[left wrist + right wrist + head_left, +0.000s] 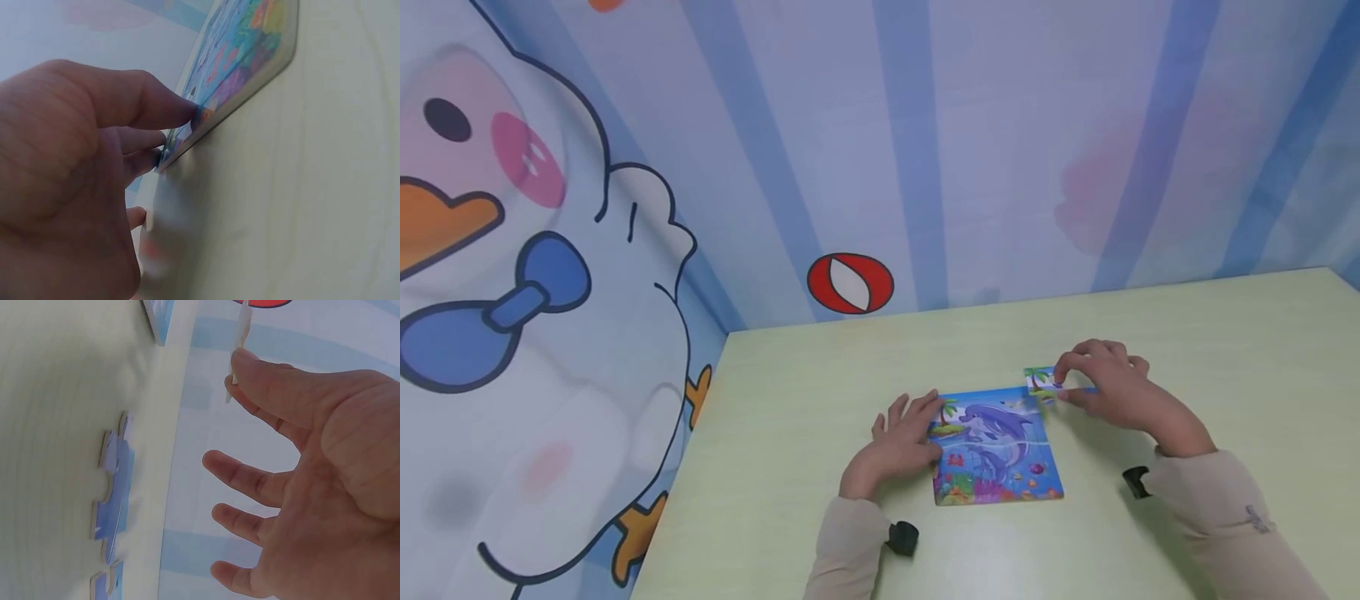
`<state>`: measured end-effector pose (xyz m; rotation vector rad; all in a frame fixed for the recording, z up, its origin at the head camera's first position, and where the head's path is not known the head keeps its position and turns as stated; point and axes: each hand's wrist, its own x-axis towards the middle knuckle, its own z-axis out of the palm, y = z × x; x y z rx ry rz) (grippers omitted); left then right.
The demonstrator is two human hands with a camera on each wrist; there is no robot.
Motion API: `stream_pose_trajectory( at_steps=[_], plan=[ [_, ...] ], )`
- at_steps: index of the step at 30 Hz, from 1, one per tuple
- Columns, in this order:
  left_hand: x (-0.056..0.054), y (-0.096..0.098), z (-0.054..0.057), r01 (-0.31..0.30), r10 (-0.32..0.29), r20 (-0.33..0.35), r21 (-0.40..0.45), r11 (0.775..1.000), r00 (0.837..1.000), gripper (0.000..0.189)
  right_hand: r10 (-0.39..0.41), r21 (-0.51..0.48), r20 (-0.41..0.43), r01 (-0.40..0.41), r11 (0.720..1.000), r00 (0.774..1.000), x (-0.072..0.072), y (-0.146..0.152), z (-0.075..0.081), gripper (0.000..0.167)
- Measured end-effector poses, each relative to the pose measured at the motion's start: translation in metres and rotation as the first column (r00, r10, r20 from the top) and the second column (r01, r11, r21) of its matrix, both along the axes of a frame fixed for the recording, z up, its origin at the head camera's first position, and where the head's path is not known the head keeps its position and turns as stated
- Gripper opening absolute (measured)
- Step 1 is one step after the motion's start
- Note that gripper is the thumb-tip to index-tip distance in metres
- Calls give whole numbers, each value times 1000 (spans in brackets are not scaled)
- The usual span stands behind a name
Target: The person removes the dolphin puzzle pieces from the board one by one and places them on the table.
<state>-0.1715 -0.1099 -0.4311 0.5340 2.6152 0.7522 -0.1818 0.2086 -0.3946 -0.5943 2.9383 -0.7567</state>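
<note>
A square dolphin jigsaw board (992,450) lies in front of me in the head view, with a palm tree at its upper left and coral along its near edge. My left hand (895,446) holds its left edge; in the left wrist view the thumb (165,111) rests on the board's rim (250,84) and two fingertips touch near its corner. Above the board's upper right corner, my right hand (1108,387) pinches a puzzle piece (1040,381) with a palm tree on it. The right wrist view shows this piece (242,331) nearly edge-on between thumb and index finger, other fingers spread.
Joined purple-blue puzzle pieces (115,494) lie on the table in the right wrist view, mostly hidden behind my right hand in the head view. The pale table (790,433) meets a striped backdrop (985,167) at the back. A printed bird panel (625,333) stands at left.
</note>
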Motion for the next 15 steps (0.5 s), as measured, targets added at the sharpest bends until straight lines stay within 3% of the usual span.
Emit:
stream_pose_trajectory(
  at_steps=[15],
  plan=[
    [0,-1,-1,-9,9,8,6,1000,1000,75,-35,38,65,32,999,997,-4,6,-15,11]
  ],
)
